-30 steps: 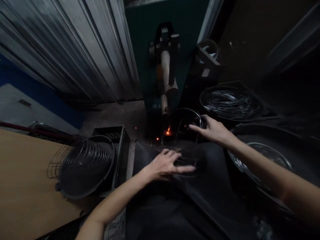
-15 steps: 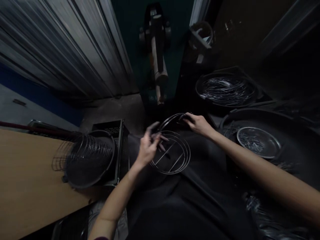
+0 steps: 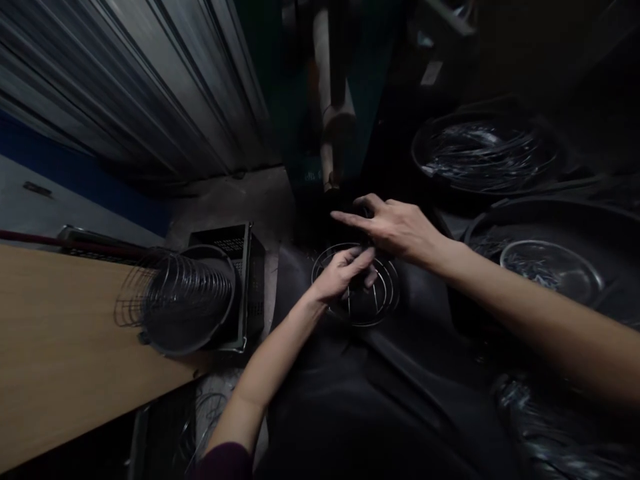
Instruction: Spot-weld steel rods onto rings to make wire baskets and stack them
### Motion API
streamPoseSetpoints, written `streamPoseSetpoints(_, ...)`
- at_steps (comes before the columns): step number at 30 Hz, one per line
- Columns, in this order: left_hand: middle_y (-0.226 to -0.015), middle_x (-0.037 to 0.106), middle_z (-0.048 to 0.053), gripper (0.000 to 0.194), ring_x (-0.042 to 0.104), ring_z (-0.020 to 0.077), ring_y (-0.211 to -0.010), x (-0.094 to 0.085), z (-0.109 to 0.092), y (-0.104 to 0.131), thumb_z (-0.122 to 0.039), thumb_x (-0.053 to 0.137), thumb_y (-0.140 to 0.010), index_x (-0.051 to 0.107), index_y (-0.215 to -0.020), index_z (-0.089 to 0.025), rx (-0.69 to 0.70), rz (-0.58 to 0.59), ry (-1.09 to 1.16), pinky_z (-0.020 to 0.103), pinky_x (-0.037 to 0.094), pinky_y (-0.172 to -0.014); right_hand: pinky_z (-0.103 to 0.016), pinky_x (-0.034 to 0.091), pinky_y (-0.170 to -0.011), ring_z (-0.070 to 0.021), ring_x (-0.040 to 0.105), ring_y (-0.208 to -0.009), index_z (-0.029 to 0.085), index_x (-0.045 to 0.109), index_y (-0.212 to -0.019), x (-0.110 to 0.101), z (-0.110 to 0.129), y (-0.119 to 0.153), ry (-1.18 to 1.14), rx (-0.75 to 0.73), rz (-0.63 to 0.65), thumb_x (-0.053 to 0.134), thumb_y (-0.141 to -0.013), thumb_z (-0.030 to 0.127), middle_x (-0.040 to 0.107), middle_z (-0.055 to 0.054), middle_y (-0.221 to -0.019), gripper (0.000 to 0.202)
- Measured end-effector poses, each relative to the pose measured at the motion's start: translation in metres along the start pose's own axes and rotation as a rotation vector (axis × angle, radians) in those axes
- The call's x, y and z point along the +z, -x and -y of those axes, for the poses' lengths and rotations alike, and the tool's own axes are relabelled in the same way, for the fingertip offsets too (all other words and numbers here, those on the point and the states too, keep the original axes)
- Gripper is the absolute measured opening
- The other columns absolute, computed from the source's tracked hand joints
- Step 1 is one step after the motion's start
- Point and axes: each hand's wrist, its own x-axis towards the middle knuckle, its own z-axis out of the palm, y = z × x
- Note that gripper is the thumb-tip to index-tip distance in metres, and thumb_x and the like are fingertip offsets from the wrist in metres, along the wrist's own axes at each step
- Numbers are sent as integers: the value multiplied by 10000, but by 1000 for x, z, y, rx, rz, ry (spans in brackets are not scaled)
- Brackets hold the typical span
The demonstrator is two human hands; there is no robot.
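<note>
A round wire rack [image 3: 363, 324] of concentric rings with thin cross bars rests on the dark cloth over my lap. Above its far part is my left hand [image 3: 344, 272], its fingers curled together near the rings; what they hold, if anything, is hidden. My right hand [image 3: 397, 230] hovers just beyond and to the right, close to the left fingertips. Its index finger stretches out to the left and another finger is raised, with nothing visible in its grip.
On the left, several wire racks [image 3: 175, 280] lean in a black tub [image 3: 233, 293] beside a plastic crate [image 3: 247, 287]. Basins of metal wires [image 3: 485, 157] and small pieces [image 3: 533, 267] stand right. A machine part [image 3: 335, 120] juts down ahead. A wooden board [image 3: 65, 353] lies left.
The curved metal strip in my right hand no longer shows. My left hand has moved right and its fingers have closed; my right hand has spread its fingers. The view has shifted.
</note>
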Motion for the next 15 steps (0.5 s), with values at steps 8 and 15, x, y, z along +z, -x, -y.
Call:
streamPoseSetpoints(8, -805, 686, 46, 421, 668, 165, -837, 2, 5, 6, -526, 584, -822, 675, -923, -128, 125, -41, -322, 277, 528, -783, -385, 447, -973, -261, 546, -1142, 343, 662, -1160, 25, 4, 43, -285, 275, -144, 515, -913, 460, 568, -29, -1268, 311)
streamPoseSetpoints(15, -976, 661, -3, 449, 684, 260, -963, -9, -2, 3, -556, 521, -837, 635, -1041, -172, 281, -93, -443, 372, 562, -740, -433, 369, -1086, -280, 409, -1316, 385, 437, -1412, 49, 12, 60, -96, 183, -275, 437, -967, 327, 396, 13, -1467, 448)
